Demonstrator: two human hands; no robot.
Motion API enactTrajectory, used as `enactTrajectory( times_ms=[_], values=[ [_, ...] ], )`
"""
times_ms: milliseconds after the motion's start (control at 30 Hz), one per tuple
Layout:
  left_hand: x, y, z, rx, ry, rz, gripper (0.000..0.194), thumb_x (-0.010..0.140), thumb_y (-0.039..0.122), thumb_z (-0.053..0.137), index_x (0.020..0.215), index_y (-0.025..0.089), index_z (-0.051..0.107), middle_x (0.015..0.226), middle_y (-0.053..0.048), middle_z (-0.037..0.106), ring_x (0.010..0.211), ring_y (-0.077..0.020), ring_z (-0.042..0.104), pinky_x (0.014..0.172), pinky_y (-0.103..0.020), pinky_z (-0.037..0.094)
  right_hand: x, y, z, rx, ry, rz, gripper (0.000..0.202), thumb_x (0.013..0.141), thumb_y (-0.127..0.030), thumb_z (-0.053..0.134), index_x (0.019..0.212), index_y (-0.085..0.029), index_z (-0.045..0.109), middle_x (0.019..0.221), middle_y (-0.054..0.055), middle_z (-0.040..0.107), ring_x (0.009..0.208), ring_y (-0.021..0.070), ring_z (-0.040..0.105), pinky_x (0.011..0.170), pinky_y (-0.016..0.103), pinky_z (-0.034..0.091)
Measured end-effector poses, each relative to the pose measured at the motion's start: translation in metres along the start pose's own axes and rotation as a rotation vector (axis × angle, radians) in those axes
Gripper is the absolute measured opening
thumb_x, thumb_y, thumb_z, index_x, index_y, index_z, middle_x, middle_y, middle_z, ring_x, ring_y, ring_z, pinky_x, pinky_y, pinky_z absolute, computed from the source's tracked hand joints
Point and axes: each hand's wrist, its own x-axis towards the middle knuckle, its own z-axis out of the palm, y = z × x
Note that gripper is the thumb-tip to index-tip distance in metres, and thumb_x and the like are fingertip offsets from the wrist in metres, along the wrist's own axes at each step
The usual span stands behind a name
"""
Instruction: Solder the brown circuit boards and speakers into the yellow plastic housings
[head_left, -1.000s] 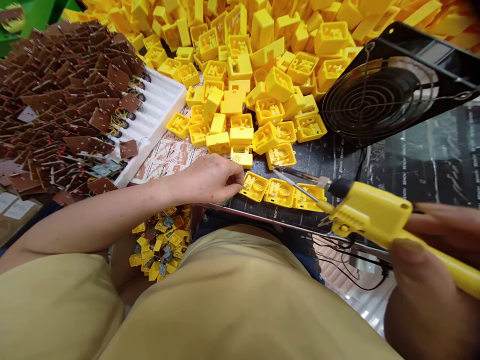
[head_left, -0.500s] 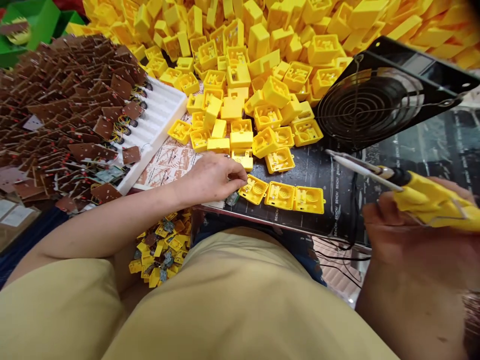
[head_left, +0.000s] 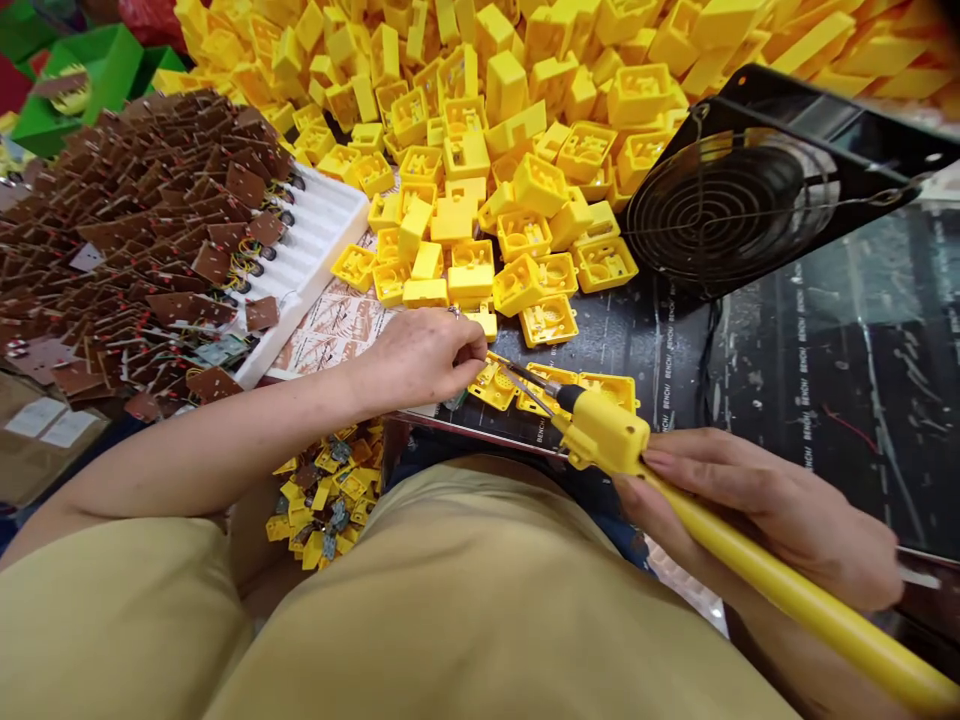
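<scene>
My left hand (head_left: 442,350) rests at the table edge, thumb and fingers pinched together at the left end of a row of open yellow plastic cases. What the fingertips hold, if anything, is hidden. A small greenish piece (head_left: 454,401) shows just below them. My right hand (head_left: 757,500) grips a soldering iron (head_left: 607,432) with a yellow body and a thin rod beside its tip. The tip points left, over the nearest yellow case (head_left: 493,386). Behind the iron, the middle case (head_left: 534,400) and right case (head_left: 619,388) are partly covered.
A large heap of yellow cases (head_left: 510,90) fills the back. At left, brown circuit boards (head_left: 150,220) lie piled on a white foam tray (head_left: 330,225). A black fan (head_left: 720,210) stands at right. Below the table is a pile of yellow parts and boards (head_left: 330,490).
My right hand has swung the soldering iron left and inward from the right side, bringing its tip over the row of cases. My left hand has stayed almost in place.
</scene>
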Motion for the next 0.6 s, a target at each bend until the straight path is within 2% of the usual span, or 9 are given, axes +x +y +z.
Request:
enactTrajectory(
  times_ms=[167,300,367,500,600],
  values=[
    [0.002,0.0,-0.001,0.055,-0.029,0.036,0.019,0.085,0.025,0.059,0.09,0.018,0.076,0.082,-0.005,0.075,0.079,-0.0212,0.068,0.067,-0.029,0.042,0.005,0.001,0.004,-0.05,-0.007,-0.085,0.022,0.1,-0.029,0.057,0.08,-0.018,0.06,0.064,0.003,0.066,0.047,0.0092,0.062,0.043,0.014,0.049],
    [0.006,0.003,-0.005,0.125,-0.092,0.063,0.021,0.085,0.024,0.055,0.09,0.018,0.075,0.088,-0.005,0.075,0.086,-0.0219,0.068,0.068,-0.029,0.043,0.001,-0.003,0.004,-0.043,-0.058,-0.112,0.01,0.094,-0.019,0.065,0.086,-0.016,0.061,0.073,0.003,0.068,0.064,0.0091,0.067,0.065,0.015,0.058],
    [0.009,0.005,-0.008,0.139,-0.125,0.065,0.022,0.085,0.024,0.055,0.089,0.018,0.075,0.088,-0.005,0.075,0.086,-0.0221,0.068,0.068,-0.029,0.043,0.002,-0.005,0.0,-0.039,-0.098,-0.156,0.011,0.092,-0.017,0.068,0.086,-0.017,0.059,0.074,0.002,0.068,0.067,0.008,0.067,0.068,0.015,0.057],
    [0.012,0.008,-0.011,0.143,-0.159,0.069,0.021,0.083,0.021,0.055,0.088,0.019,0.076,0.084,-0.004,0.075,0.083,-0.0213,0.068,0.065,-0.029,0.041,0.0,0.006,-0.015,-0.071,-0.174,-0.102,0.012,0.098,-0.027,0.059,0.088,-0.022,0.06,0.079,0.001,0.068,0.066,0.011,0.068,0.058,0.019,0.057],
    [0.012,0.008,-0.014,0.144,-0.163,0.07,0.021,0.082,0.02,0.056,0.087,0.02,0.076,0.08,-0.004,0.074,0.08,-0.0202,0.068,0.061,-0.028,0.037,-0.007,0.024,-0.026,-0.019,-0.243,-0.11,0.003,0.096,-0.028,0.063,0.096,-0.025,0.062,0.083,0.0,0.07,0.061,0.012,0.067,0.046,0.02,0.054]
  ],
)
